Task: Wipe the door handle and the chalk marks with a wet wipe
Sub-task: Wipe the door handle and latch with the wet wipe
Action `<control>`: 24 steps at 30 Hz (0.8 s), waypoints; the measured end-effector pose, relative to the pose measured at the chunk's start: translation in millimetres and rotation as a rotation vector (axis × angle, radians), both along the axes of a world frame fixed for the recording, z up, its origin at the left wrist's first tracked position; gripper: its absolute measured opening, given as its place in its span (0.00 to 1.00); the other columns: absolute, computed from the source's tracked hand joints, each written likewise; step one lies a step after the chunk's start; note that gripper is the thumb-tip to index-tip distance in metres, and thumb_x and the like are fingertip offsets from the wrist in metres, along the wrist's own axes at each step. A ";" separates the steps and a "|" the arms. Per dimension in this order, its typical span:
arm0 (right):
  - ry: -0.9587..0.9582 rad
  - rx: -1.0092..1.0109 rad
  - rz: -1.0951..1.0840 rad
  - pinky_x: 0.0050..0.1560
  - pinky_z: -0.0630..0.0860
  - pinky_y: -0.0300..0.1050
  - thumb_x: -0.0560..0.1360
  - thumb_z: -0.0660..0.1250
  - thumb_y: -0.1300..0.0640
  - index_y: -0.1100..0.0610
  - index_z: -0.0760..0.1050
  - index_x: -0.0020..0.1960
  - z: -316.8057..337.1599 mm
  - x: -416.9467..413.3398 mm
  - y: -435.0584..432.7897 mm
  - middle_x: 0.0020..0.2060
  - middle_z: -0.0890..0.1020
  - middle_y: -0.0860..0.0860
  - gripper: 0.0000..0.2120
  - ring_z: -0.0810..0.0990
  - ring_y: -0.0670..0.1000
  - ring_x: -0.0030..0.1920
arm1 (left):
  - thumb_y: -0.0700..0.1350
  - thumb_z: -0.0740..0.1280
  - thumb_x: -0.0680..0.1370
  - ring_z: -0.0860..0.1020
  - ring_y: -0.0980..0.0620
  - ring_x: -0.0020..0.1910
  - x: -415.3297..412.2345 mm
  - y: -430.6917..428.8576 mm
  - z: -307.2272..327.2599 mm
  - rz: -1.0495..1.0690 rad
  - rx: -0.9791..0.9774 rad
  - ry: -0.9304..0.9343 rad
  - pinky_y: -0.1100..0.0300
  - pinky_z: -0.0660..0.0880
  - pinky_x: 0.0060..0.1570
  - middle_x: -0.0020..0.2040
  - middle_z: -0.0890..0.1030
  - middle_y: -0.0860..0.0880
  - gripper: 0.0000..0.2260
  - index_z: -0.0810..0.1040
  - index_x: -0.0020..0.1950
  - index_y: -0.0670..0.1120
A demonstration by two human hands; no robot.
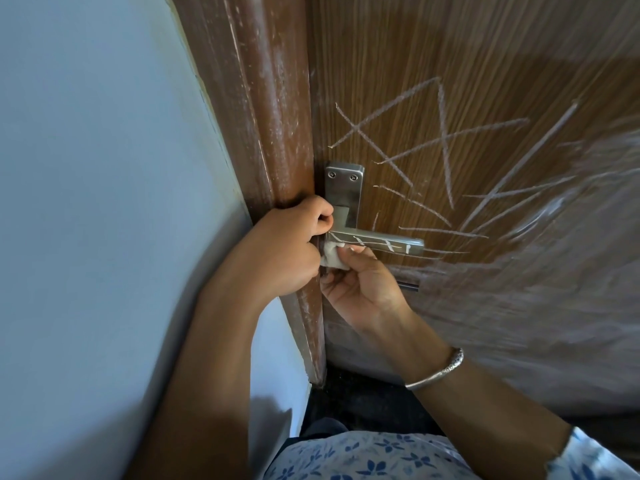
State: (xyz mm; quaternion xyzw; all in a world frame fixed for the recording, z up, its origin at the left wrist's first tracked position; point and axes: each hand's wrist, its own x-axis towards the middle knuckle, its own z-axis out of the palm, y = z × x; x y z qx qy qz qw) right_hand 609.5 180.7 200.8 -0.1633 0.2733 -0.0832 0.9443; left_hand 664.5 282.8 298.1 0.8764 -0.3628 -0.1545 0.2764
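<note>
Chalk marks [446, 147] crossed the wood-grain door [485, 46] in rough white lines, none forming legible writing. Both hands met at the brushed-metal door handle [381, 242]: the right hand [363, 285] pinched a crumpled white wet wipe [332, 256] beneath the chalk-streaked lever, beside the left hand [287, 247], fingers curled closed

The left hand [287, 251] covered the pivot end of the door handle [388, 243] and part of the wet wipe [333, 257], so the wipe's full extent could not be told. The right hand [363, 289] hid the plate below the lever. The right part of the door [450, 46] was blurred, and the chalk marks [445, 140] there smeared into streaks. Both arms and the floral sleeve [588, 459] were cut off by the bottom edge.
</note>
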 end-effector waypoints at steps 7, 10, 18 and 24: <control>-0.025 -0.051 0.039 0.30 0.75 0.40 0.73 0.65 0.64 0.56 0.75 0.42 3.2 -8.0 2.4 0.39 0.82 0.54 0.03 0.79 0.49 0.32 | 0.31 0.56 0.70 0.79 0.55 0.44 -0.4 0.3 0.8 -0.004 0.011 -0.018 0.70 0.69 0.33 0.61 0.78 0.55 0.23 0.69 0.61 0.50; -0.042 -0.185 0.103 0.30 0.76 0.40 0.73 0.64 0.63 0.57 0.74 0.44 3.3 -21.7 7.3 0.40 0.82 0.54 0.03 0.80 0.50 0.35 | 0.32 0.58 0.70 0.79 0.54 0.45 -0.8 -0.2 1.1 -0.002 0.015 -0.021 0.67 0.70 0.37 0.61 0.78 0.55 0.22 0.69 0.61 0.50; -0.087 -1.141 -0.091 0.38 0.80 0.52 0.74 0.66 0.69 0.48 0.79 0.41 -3.2 -45.5 14.5 0.38 0.83 0.57 0.16 0.81 0.57 0.36 | 0.30 0.56 0.70 0.79 0.54 0.46 -0.8 -0.4 1.0 -0.007 0.035 -0.040 0.73 0.68 0.32 0.61 0.77 0.55 0.23 0.68 0.61 0.50; -0.245 -2.576 -0.368 0.40 0.81 0.48 0.73 0.69 0.67 0.65 0.81 0.54 -9.9 -41.2 -12.6 0.50 0.83 0.60 0.09 0.83 0.56 0.44 | 0.30 0.55 0.70 0.76 0.55 0.45 -2.5 -0.2 3.7 -0.012 0.026 -0.055 0.72 0.69 0.37 0.61 0.78 0.55 0.23 0.69 0.61 0.48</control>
